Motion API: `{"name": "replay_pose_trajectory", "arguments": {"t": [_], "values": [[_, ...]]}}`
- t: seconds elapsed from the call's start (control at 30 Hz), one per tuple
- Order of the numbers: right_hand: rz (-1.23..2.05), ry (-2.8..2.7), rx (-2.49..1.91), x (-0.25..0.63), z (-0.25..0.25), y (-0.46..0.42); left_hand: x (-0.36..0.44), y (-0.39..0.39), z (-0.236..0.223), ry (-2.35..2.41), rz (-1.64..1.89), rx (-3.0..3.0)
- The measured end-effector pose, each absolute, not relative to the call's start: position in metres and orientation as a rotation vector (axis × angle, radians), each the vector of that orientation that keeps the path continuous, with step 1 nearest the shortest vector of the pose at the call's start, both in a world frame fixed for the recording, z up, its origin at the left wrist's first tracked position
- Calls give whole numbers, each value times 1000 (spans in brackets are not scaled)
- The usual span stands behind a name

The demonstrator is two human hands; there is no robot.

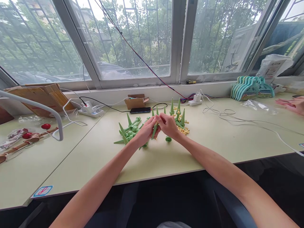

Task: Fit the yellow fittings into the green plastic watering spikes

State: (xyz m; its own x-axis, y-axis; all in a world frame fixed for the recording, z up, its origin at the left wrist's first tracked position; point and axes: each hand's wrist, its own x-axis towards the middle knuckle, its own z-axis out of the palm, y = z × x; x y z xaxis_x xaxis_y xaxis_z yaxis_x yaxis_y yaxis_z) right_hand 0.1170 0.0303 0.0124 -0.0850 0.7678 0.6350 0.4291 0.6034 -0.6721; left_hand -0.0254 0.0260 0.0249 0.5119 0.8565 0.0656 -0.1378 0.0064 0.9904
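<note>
Tapering toward the near edge of the table (213, 142), a green spike (154, 130) was grasped in the closed fingers of the left hand (147, 129) and the right hand (167, 125), which were brought together at the fingertips. With the black phone (140, 110) taken as landmark, the held spike was placed nearer the person and to the right. How firmly it was clenched could not be told, and the fingers beneath were partly hidden.

Nearer the person than the phone, mostly to its left, a loose pile of green pieces (129, 133) was spread beside the left hand; some were laid flat and some were tilted upward. To the right of the phone, past the right hand, upright green spikes (172, 107) were seen, with small yellow pieces (184, 130) scattered at their near side. A round green piece (168, 139) was partly covered by the right wrist.

Just behind the phone, a small open cardboard box (136, 102) was set. Well to the phone's left, a white power strip (92, 111) and, farther out, red balls (46, 126) were placed. Far to its right, turquoise hangers (245, 89) were stacked, and beyond them another person's hand (298, 104) was seen.
</note>
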Motion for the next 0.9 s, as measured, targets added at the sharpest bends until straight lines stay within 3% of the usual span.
{"name": "replay_pose_trajectory", "arguments": {"t": [0.17,0.43,0.9], "values": [[476,-1677,-931,117,13,29,-27,23,29,609,835,1312],[233,-1695,-862,118,10,33,-32,23,30,567,789,1290],[232,-1714,-918,121,9,39,-27,22,29,738,889,1439]]}}
